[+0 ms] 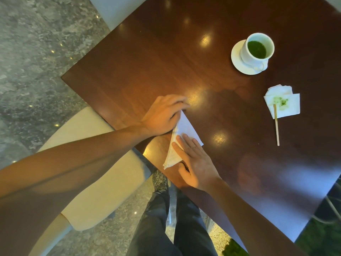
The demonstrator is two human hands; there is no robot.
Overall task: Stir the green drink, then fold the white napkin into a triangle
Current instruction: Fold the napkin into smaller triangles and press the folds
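Observation:
A white napkin (186, 127) lies folded into a triangle near the table's near-left edge. My left hand (164, 115) rests on its far corner with fingers curled over the tip. My right hand (195, 161) presses flat on the napkin's near half with straight fingers. A white cup holding the green drink (256, 49) stands on a white saucer (237, 60) at the far right. A wooden stir stick (276, 126) lies on the table right of the hands, its top end on a green-stained napkin (284, 104).
The dark glossy wooden table (212, 108) has a corner pointing left. A cream chair seat (103, 163) sits below my left forearm, another pale chair (114, 10) at the far edge. My legs in dark trousers (173, 218) stand on the marble floor.

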